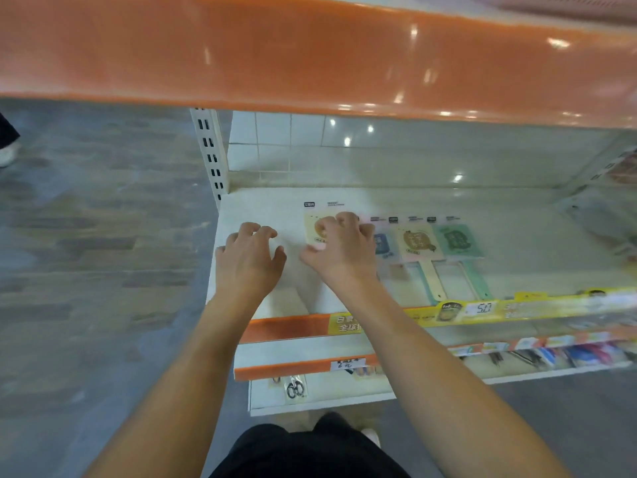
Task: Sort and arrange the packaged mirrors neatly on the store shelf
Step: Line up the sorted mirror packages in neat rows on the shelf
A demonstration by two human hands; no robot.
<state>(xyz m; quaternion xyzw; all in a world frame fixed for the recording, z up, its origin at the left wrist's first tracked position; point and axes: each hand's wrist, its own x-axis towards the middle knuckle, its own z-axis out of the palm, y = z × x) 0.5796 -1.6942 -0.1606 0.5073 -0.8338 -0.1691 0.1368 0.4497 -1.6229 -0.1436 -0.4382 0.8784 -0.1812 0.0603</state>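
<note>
White shelf (262, 208), under an orange upper ledge (310, 53), carries a row of packaged mirrors lying flat, handles toward the front edge. At the row's left end lies the yellow mirror (315, 229), and the right hand (339, 251) is spread over it with fingers bent, their tips pressing on the packet and the thumb out to the left; whether it truly grips the packet I cannot tell. Just right of it lie a blue mirror (382, 244), a pink-backed one (418, 241) and a green one (456, 239), overlapping slightly. The left hand (250, 258) hovers clawed over bare shelf beside the yellow mirror, holding nothing. Both forearms reach straight forward. A yellow price strip (482, 310) lines the front edge; lower shelves hold scissors (295, 388).
</note>
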